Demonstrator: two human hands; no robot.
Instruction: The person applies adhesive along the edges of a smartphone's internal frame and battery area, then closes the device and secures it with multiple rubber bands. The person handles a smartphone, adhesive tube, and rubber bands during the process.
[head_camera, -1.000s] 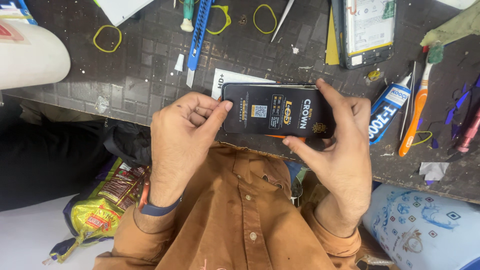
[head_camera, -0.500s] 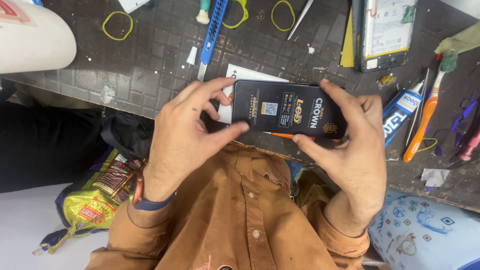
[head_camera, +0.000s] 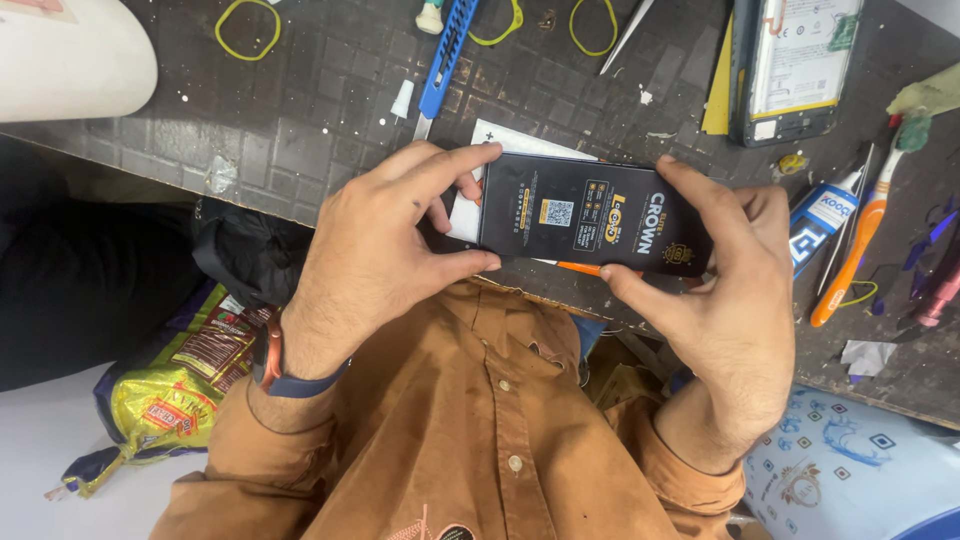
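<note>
Even, fairly bright overhead light – soft shadows under the hands, sharp focus, slight wide-angle stretch at the edges.

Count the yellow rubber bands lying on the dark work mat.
4: one far left, two at the top edge beside the blue utility knife, one small near the orange tool. Others may lie outside view.

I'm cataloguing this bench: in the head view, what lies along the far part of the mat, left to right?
Yellow rubber band → blue utility knife → metal tweezers → opened phone → orange-handled brush.
</note>
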